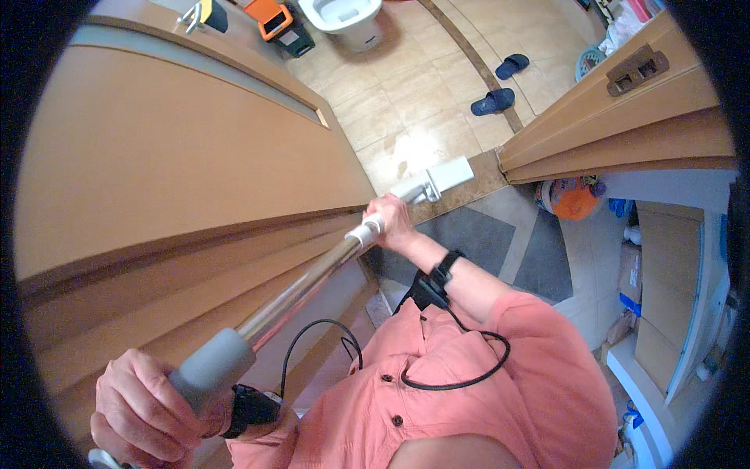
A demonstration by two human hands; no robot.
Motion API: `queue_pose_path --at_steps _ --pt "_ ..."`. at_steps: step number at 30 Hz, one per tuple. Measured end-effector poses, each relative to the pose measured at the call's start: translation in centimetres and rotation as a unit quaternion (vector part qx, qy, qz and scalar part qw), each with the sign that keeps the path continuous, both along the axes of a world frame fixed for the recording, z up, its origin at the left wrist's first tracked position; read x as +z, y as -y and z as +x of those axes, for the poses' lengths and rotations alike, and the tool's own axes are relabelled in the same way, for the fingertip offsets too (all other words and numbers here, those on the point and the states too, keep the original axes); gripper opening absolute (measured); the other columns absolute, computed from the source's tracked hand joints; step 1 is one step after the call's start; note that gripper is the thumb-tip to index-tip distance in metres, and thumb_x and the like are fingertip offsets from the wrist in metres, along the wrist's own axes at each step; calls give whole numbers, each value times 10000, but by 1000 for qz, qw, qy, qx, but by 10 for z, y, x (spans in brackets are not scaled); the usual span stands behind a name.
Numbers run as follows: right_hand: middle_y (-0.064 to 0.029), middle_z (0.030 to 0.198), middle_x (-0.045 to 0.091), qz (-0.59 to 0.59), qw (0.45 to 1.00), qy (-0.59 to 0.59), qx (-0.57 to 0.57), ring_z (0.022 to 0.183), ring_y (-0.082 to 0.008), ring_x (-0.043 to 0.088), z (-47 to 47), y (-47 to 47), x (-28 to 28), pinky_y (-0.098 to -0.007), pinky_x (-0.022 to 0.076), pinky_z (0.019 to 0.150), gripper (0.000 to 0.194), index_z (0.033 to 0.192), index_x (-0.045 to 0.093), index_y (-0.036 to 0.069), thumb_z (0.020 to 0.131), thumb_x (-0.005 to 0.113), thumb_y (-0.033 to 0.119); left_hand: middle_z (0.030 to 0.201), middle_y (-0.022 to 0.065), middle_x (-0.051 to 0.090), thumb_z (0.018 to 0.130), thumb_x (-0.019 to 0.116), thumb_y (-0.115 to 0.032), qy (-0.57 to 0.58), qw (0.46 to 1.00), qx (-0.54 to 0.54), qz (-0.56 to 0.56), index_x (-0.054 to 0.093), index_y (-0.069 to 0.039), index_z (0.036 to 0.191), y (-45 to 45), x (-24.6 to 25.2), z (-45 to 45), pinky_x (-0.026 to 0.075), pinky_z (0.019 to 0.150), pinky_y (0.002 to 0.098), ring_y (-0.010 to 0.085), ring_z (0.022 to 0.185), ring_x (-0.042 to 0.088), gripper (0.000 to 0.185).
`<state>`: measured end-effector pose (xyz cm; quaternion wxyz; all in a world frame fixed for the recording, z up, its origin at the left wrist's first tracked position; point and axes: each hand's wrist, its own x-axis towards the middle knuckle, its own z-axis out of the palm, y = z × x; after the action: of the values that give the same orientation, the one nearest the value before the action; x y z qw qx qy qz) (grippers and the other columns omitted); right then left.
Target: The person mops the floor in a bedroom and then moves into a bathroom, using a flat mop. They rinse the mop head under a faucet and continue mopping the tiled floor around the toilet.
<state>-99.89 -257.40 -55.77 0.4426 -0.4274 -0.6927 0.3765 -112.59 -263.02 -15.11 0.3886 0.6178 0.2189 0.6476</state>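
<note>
I hold a long mop-like tool slantwise across my front with both hands. Its shiny metal pole (299,284) runs from a grey grip (214,366) at lower left to a white head (450,174) with a metal bracket. My left hand (149,404) is closed around the grey grip, its wrist in a black band. Farther along, my right hand (391,220) is wrapped about the white plastic part of the pole just short of the head. The head is over the brown threshold (483,167) of a doorway; whether it touches the floor I cannot tell.
A wooden door (193,152) stands at left, a door frame (609,111) at right. Beyond are a toilet (351,38), an orange-lidded bin (293,38) and dark slippers (493,102). An orange tub (571,199) and cardboard (668,293) are at right. A black cable (457,386) loops over my shirt.
</note>
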Motion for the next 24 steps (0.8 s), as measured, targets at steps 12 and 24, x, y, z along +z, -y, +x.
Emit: queue_pose_path --at_steps 12,24 --pt "-117 717 564 16 999 -5 -34 733 -347 570 -33 -81 23 -435 457 705 180 734 539 85 729 717 118 577 19 588 778 691 -53 -44 999 12 8 559 -107 688 -29 8 -19 450 430 234 126 444 546 169" --pt "-92 695 590 -13 993 -1 117 696 -309 595 -34 -133 50 -425 473 605 200 704 553 94 746 721 195 497 -62 492 795 682 -125 -31 998 40 23 509 -150 643 -130 34 -13 411 431 200 34 383 455 232"
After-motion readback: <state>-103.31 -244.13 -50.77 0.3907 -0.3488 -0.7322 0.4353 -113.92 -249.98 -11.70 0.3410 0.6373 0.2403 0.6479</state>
